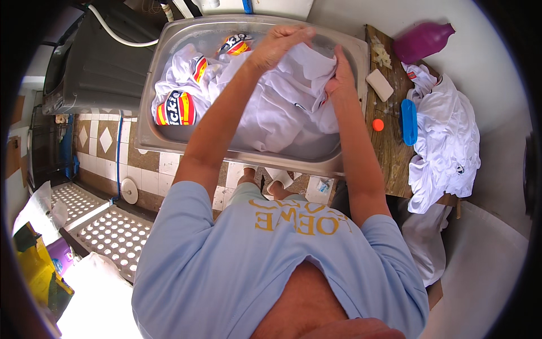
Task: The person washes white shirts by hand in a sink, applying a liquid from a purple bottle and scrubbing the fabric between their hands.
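Note:
A wet white garment (276,104), probably a shirt, lies bunched in a metal sink (148,121) with cloudy water around it. Patches with black, white, red and yellow print (176,108) show on its left part. My left hand (279,46) is over the far middle of the sink, fingers bent and closed on a raised edge of the cloth. At the right side, my right hand (341,78) grips the same raised part, thumb up, its other fingers partly behind the fabric. Between both hands the cloth is lifted and stretched.
On the wooden board (395,144) right of the sink are a pale soap bar (379,85), an orange cap (377,125), a blue brush (409,122), a purple bottle (422,42) and a heap of white clothes (449,141). A dark grey appliance (104,76) stands left.

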The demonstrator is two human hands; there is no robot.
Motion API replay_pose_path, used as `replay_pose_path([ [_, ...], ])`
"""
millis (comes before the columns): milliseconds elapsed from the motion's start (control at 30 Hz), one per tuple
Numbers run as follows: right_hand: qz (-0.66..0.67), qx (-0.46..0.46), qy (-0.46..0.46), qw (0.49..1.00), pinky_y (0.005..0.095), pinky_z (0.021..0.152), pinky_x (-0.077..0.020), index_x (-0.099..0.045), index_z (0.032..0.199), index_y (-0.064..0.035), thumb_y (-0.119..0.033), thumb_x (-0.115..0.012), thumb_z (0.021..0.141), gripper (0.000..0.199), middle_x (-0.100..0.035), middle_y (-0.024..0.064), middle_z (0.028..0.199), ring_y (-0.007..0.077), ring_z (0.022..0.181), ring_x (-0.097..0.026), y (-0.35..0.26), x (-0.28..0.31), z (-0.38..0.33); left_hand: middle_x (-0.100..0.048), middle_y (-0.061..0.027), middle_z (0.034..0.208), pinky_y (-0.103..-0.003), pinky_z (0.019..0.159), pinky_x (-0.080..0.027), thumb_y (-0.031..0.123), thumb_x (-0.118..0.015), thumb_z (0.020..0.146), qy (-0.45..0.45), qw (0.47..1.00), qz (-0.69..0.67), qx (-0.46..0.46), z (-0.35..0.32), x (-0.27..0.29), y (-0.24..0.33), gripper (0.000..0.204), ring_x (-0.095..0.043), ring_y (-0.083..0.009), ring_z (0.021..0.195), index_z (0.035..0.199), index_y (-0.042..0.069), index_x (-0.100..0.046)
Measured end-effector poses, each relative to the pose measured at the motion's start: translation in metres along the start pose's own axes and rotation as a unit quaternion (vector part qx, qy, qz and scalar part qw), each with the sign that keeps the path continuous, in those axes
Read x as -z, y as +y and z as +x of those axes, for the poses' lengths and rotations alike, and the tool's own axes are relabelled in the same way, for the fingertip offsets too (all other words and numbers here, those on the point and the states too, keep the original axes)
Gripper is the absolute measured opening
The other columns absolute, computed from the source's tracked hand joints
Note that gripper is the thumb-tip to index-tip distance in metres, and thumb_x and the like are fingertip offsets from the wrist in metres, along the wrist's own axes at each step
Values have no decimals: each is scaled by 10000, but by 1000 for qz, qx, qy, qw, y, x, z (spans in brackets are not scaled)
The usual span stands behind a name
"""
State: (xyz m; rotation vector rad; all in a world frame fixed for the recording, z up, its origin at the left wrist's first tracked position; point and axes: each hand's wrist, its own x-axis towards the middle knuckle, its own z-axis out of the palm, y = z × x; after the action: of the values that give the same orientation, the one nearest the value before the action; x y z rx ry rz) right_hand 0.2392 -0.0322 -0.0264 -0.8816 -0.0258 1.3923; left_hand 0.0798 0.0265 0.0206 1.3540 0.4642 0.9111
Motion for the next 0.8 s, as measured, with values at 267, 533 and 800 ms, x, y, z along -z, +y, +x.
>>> replay_pose_path([
  [267,-108,78,-98,986,328,935,-434,-559,1104,-114,-351,-514,903,314,-563,50,1086,175,1029,-546,44,16,-33,-464,-91,514,-294,487,-389,165,-721,746,105,912,300,-260,-33,-99,-53,382,-437,-243,441,509,11,-464],
  [533,-12,97,-89,991,289,736,-468,-566,962,-81,-375,-510,908,304,-574,24,894,142,836,-549,52,57,-12,-477,-122,552,-354,441,-355,93,-648,762,142,887,344,-274,-38,-97,-73,310,-460,-277,474,530,11,-460],
  [800,-448,123,-249,850,256,595,-423,-571,672,-20,-315,-496,936,403,-526,36,664,118,614,-488,23,31,-125,-492,-66,632,-293,449,-327,94,-717,742,109,925,334,-142,-103,29,-18,331,-421,-183,494,545,-33,-484],
])
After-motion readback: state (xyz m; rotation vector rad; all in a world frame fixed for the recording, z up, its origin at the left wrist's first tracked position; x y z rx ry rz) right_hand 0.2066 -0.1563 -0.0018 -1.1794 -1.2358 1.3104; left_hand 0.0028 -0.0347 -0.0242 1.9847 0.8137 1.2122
